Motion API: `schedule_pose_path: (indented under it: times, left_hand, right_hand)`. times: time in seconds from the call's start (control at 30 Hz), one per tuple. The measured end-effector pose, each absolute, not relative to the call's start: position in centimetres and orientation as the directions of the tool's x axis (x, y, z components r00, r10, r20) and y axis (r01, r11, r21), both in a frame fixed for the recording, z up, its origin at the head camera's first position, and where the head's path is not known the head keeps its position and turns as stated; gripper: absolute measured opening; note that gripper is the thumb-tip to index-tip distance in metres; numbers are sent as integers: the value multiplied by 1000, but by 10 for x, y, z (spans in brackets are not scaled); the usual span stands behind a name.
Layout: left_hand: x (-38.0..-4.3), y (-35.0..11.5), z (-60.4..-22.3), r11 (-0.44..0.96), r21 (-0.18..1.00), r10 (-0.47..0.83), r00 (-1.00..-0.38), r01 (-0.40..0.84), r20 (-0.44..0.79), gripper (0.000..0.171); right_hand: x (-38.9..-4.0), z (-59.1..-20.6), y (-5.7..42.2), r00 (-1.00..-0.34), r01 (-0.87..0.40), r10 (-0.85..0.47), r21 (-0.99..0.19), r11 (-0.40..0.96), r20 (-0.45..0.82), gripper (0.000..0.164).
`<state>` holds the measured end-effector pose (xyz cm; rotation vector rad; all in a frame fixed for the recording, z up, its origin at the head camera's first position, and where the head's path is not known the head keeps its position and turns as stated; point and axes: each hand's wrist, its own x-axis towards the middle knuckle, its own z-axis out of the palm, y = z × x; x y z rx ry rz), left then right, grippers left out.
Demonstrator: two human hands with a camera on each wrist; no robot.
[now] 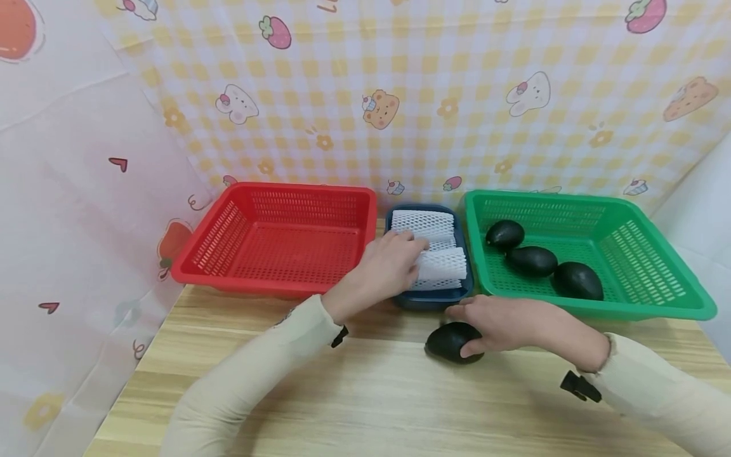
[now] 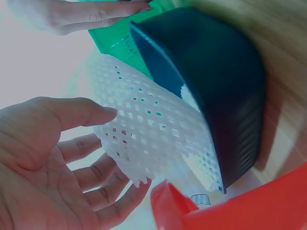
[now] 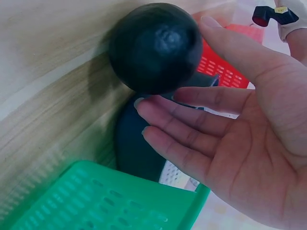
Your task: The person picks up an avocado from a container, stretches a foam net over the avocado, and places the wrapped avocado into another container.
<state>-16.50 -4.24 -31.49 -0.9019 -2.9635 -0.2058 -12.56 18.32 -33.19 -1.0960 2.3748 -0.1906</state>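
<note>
My left hand (image 1: pixel 390 263) reaches over the dark blue basket (image 1: pixel 434 297) and pinches a white foam net sleeve (image 1: pixel 442 263). In the left wrist view the thumb lies on the near face of this sleeve (image 2: pixel 144 115), with the fingers behind it. More white net sleeves lie in the basket under it. In front of the basket, my right hand (image 1: pixel 508 322) holds a dark avocado (image 1: pixel 451 343) low over the table. The right wrist view shows the thumb at one side of the avocado (image 3: pixel 156 48) and the fingertips at its other side.
A red perforated basket (image 1: pixel 274 285) stands to the left of the blue one. To the right is a green basket (image 1: pixel 634 311) with three avocados (image 1: pixel 532 261) on its left side. A patterned cloth (image 1: pixel 417 82) hangs behind the wooden table (image 1: pixel 365 393).
</note>
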Motion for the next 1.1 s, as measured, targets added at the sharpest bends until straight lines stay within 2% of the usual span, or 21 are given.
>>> schedule_pose_path:
  times: [0.43, 0.8, 1.0, 1.1]
  left_hand:
    - [-160, -56, -293, 821, 156, 537, -835, 550, 120, 55]
    - [-158, -68, -281, 819, 140, 531, -827, 556, 184, 50]
    - [-156, -74, -274, 805, 180, 529, -821, 565, 215, 46]
    - [-155, -77, -270, 794, 205, 527, -816, 572, 236, 44]
  right_hand:
    - [-127, -311, 189, -542, -678, -792, -411, 610, -281, 58]
    - [-131, -297, 204, -572, -719, -809, -391, 575, -138, 47]
    - [-139, -295, 210, -597, -760, -801, -353, 545, 50, 29]
    - [-143, -296, 212, -595, -787, -787, -321, 527, 165, 25]
